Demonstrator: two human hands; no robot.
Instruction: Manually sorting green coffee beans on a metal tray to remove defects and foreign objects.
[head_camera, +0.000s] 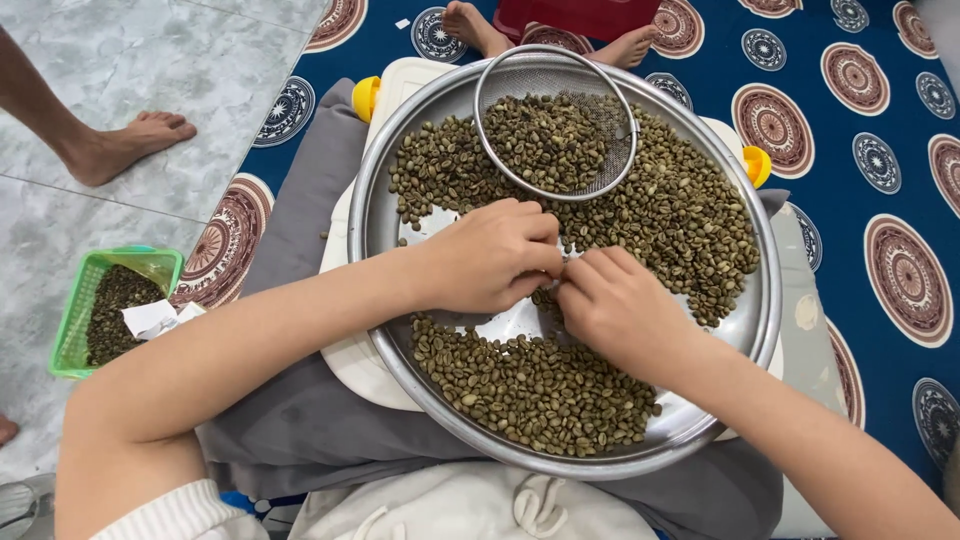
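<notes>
A wide round metal tray (372, 190) rests on my lap, covered with several green coffee beans (530, 385). A round wire sieve (556, 125) with more beans lies on the tray's far side. My left hand (490, 255) and my right hand (620, 305) meet at the tray's middle, fingertips pinched together over the beans. Whether either holds a bean is hidden by the fingers. A bare patch of tray shows between the two heaps.
A green plastic basket (75, 310) with dark beans and a scrap of white paper sits on the grey floor at left. Another person's bare foot (125, 145) stands on the tiles; two more feet (475, 25) rest on the blue patterned mat (880, 215).
</notes>
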